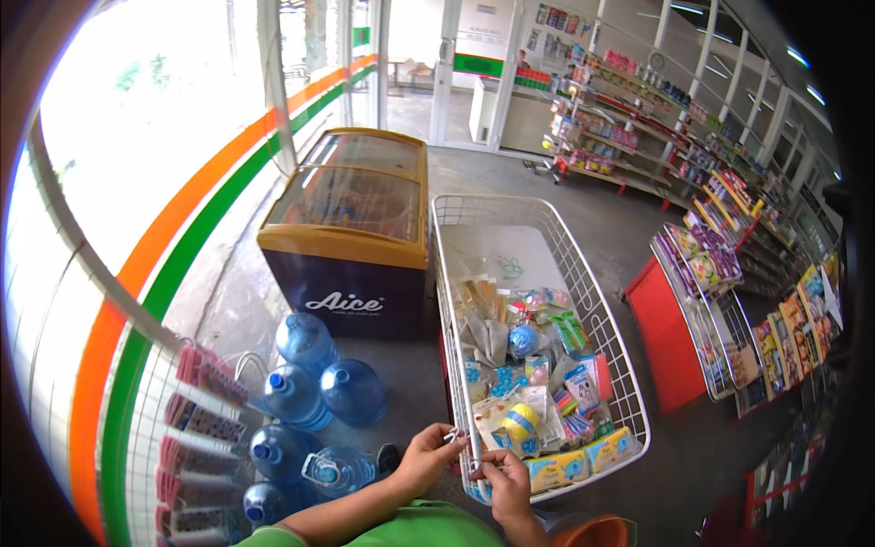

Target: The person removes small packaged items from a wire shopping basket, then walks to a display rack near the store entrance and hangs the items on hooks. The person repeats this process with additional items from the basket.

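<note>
My left hand is at the near left corner of a white wire-mesh display bin. Between its thumb and fingers is a small white hook-like piece. Just across the bin's left rim, my right hand pinches a small whitish piece against or beside the wire; its exact shape is too small to tell. Near both hands, inside the bin, lie a yellow ball with a blue band, tissue packs, packaged pens, a blue ball and a grey cloth.
Large blue water bottles stand on the floor to my left. Beyond them is an ice-cream freezer. Pink-edged packs hang on a wire rack at far left. Snack shelves stand to the right, and an orange bucket is close by my right side.
</note>
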Demonstrator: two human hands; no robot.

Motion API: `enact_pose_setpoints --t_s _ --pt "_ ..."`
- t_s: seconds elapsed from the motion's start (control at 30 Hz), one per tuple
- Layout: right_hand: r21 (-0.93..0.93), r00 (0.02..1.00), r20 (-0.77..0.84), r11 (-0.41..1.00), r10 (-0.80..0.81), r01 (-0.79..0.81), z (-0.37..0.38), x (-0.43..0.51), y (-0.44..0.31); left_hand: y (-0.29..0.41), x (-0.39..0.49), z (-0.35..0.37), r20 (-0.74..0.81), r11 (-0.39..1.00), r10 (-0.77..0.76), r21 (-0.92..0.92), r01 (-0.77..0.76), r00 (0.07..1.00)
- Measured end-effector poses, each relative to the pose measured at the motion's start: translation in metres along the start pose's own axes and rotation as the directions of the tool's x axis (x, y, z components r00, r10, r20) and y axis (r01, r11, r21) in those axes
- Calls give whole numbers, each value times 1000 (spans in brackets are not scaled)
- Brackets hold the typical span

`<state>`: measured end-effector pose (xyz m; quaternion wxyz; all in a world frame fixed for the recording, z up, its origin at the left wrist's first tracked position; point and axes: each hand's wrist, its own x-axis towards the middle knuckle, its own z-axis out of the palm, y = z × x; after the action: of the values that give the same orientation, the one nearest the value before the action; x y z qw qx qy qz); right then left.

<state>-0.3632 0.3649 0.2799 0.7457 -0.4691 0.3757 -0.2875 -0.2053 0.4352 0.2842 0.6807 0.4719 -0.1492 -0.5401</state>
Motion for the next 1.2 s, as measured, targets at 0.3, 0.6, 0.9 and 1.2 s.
enact_pose_setpoints --t_s 0.3,0.6,0.9,1.2 --pt "-23 994 110 1000 6 -4 109 104 -20 92 86 -102 -113 996 -41 73 50 993" --pt "12 999 -29 1000 27 -27 108 145 -19 98 146 -106 -16 982 -155 108 156 988" --pt "185 991 -130 983 35 -10 74 223 -18 115 217 -95 58 953 -202 243 182 978" --pt "226 961 -261 974 96 -36 5 336 20 117 327 -64 -75 868 -238 431 247 968"
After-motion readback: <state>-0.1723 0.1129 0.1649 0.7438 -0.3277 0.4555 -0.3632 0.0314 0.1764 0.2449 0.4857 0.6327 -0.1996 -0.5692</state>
